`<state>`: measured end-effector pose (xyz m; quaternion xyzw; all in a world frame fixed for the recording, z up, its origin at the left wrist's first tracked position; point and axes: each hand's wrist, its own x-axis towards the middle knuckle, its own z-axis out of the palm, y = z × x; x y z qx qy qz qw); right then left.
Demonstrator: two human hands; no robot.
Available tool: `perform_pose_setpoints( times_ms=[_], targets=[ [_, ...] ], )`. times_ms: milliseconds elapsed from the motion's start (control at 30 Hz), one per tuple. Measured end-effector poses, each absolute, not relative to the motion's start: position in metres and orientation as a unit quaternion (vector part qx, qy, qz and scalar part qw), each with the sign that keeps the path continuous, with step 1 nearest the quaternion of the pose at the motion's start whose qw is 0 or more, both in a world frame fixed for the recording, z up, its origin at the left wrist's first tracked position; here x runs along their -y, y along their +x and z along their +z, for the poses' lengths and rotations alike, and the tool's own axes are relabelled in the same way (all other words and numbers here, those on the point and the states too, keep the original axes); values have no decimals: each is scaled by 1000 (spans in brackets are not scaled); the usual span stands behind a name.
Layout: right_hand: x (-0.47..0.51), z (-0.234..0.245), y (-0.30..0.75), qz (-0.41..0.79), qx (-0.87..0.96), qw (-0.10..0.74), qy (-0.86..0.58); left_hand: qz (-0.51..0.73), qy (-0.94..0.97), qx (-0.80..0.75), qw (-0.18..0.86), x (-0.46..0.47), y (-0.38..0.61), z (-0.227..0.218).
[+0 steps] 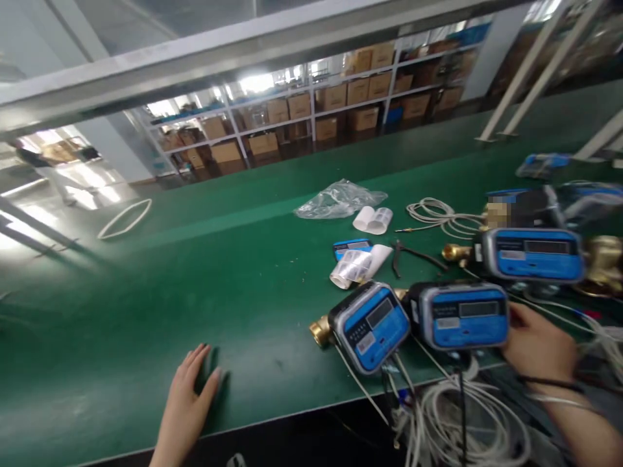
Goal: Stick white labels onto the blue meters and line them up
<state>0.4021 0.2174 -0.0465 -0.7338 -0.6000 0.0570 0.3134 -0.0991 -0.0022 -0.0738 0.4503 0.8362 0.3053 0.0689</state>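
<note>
Head view: shelving with cartons (335, 97) lined the far wall; the green tabletop (243, 259) looked smooth. The right hand (538, 344) touched the right end of a blue-faced meter (462, 316) near the front edge, fingers curled, grip not certain. Judged heavy and rigid with its brass fitting; hold the casing, not the trailing cables (457, 415). The left hand (189, 395) lay flat and open, holding nothing.

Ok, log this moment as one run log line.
left hand flat on green bench | right hand touching blue meter | second meter beside it
</note>
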Motion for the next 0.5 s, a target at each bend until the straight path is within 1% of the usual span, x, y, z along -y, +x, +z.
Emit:
perform_pose_setpoints(
  times_ms=[100, 167, 200, 300, 367, 433, 500],
  targets=[
    [-216, -49, 403, 86, 604, 307, -731, 407, 460, -761, 210, -31, -33, -52],
    [-217, -51, 402, 76, 606, 320, -724, 455, 510, -680, 265, -57, 16, -31],
    [-218, -52, 401, 74, 607, 327, -721, 459, 537, -643, 296, -71, 39, -21],
    [-220, -58, 400, 69, 603, 351, -713, 468, 546, -606, 339, -109, 85, -1],
    [-222, -60, 400, 71, 600, 361, -710, 491, 520, -600, 357, -126, 95, 1],
    [-222, -61, 399, 76, 599, 367, -708, 558, 459, -572, 387, -135, 89, -3],
    [-221, -60, 398, 81, 596, 370, -708, 637, 347, -518, 454, -135, 72, -10]
  ],
)
